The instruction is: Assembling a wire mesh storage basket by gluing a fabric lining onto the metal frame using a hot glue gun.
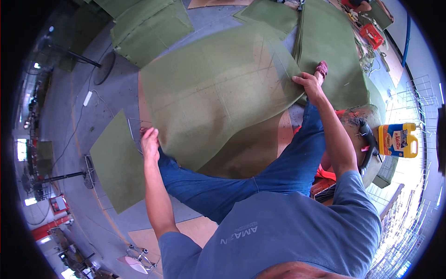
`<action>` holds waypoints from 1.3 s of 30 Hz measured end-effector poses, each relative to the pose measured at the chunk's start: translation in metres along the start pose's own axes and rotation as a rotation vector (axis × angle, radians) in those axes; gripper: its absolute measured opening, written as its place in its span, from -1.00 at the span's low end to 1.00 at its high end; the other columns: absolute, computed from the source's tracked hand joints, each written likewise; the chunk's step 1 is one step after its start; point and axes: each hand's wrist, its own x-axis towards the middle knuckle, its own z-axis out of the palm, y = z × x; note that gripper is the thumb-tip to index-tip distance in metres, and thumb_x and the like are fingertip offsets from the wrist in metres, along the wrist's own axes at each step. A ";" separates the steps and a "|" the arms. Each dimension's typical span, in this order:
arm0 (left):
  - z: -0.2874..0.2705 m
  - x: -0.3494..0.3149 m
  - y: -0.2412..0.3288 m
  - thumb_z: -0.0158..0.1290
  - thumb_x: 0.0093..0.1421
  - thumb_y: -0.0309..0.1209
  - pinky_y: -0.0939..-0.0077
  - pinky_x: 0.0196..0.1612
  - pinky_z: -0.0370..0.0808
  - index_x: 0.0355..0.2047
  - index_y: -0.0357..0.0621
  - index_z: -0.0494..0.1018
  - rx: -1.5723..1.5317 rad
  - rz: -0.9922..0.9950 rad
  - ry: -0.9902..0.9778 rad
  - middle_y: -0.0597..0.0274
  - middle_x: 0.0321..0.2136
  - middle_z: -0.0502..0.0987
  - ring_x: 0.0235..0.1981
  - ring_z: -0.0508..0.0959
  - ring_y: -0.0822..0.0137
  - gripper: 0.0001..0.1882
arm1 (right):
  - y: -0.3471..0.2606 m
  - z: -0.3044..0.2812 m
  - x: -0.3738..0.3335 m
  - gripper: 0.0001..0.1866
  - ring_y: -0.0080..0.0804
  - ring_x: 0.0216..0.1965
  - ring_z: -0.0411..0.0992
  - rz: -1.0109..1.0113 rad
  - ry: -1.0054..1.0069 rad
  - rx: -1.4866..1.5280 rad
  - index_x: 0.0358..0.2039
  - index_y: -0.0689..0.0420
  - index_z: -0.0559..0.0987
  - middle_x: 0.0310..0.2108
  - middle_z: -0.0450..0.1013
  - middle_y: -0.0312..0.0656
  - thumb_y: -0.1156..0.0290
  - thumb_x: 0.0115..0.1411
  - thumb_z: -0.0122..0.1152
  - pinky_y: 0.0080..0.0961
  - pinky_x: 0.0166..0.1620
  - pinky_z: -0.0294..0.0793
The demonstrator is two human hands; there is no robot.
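Note:
A large, thin, see-through green mesh sheet (209,88) spreads in front of my legs, its near edge sagging in a curve. My left hand (149,143) pinches its near left edge beside my knee; the fingertips are partly hidden. At the right corner, my right hand (310,87) grips the sheet with the thumb on top and the other fingers underneath. Beneath the raised near edge, a darker green sheet (246,151) lies over a tan board (284,132). Thin metal rods (131,132) show next to my left hand.
Green sheets are stacked at the far left (153,32) and far right (330,37). Another green piece (118,162) lies left of me. A yellow jug (398,140) stands at my right near wire racks (420,93). A red crate (372,36) and another person's arm (362,6) are at far right.

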 end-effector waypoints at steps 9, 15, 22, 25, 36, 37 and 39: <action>-0.004 -0.086 -0.024 0.25 0.32 -0.02 0.41 0.07 0.39 -0.12 -0.23 0.58 0.392 0.006 0.137 0.28 -0.20 0.58 -0.09 0.50 0.41 -0.54 | 0.014 0.006 -0.078 -0.53 -0.45 -0.38 0.44 0.039 0.155 -0.594 -0.25 0.33 0.60 -0.45 0.51 -0.17 0.07 0.27 0.37 -0.38 -0.24 0.41; -0.026 -0.125 -0.016 0.32 0.26 -0.06 0.36 -0.06 0.42 -0.14 -0.20 0.53 0.302 0.012 0.077 0.29 -0.29 0.55 -0.21 0.50 0.38 -0.55 | 0.033 -0.003 -0.119 -0.60 -0.51 -0.33 0.46 0.040 0.082 -0.426 -0.31 0.27 0.61 -0.45 0.51 -0.29 0.11 0.32 0.33 -0.45 -0.22 0.42; -0.025 -0.189 0.063 0.20 0.31 -0.49 0.52 -0.05 0.50 0.22 -0.16 0.39 -0.144 0.293 -0.038 0.21 -0.18 0.61 -0.17 0.58 0.44 -0.52 | -0.058 -0.013 -0.147 -0.54 -0.58 -0.17 0.47 -0.182 -0.072 0.107 0.18 0.21 0.51 -0.24 0.53 -0.26 0.29 0.35 0.30 -0.55 -0.03 0.45; -0.029 -0.195 0.048 0.24 0.26 -0.56 0.44 0.10 0.50 0.46 -0.17 0.13 0.103 0.247 -0.110 0.09 -0.05 0.64 -0.06 0.61 0.38 -0.20 | -0.038 -0.022 -0.152 -0.43 -0.57 -0.17 0.48 -0.147 -0.013 -0.322 0.31 0.20 0.43 -0.25 0.53 -0.28 0.35 0.33 0.30 -0.57 -0.01 0.45; -0.029 -0.213 0.044 0.24 0.27 -0.58 0.45 0.19 0.43 0.53 -0.24 -0.07 -0.045 0.294 -0.246 0.10 0.00 0.65 -0.02 0.59 0.41 -0.06 | -0.031 0.015 -0.175 -0.47 -0.66 -0.25 0.39 -0.203 0.090 -0.267 0.30 0.22 0.43 -0.34 0.45 -0.41 0.40 0.35 0.28 -0.64 -0.10 0.37; -0.031 -0.215 0.045 0.23 0.27 -0.58 0.46 0.19 0.43 0.52 -0.26 -0.07 -0.051 0.305 -0.246 0.12 0.00 0.65 -0.03 0.58 0.43 -0.07 | -0.039 0.023 -0.181 -0.47 -0.66 -0.25 0.39 -0.203 0.086 -0.268 0.30 0.22 0.43 -0.34 0.45 -0.41 0.40 0.35 0.28 -0.64 -0.10 0.37; -0.042 -0.212 0.043 0.23 0.28 -0.57 0.47 0.18 0.43 0.52 -0.23 -0.03 -0.040 0.331 -0.253 0.14 -0.01 0.66 -0.03 0.57 0.45 -0.10 | -0.060 0.038 -0.191 -0.48 -0.67 -0.24 0.36 -0.226 0.112 -0.272 0.28 0.23 0.44 -0.37 0.41 -0.44 0.39 0.35 0.27 -0.66 -0.09 0.35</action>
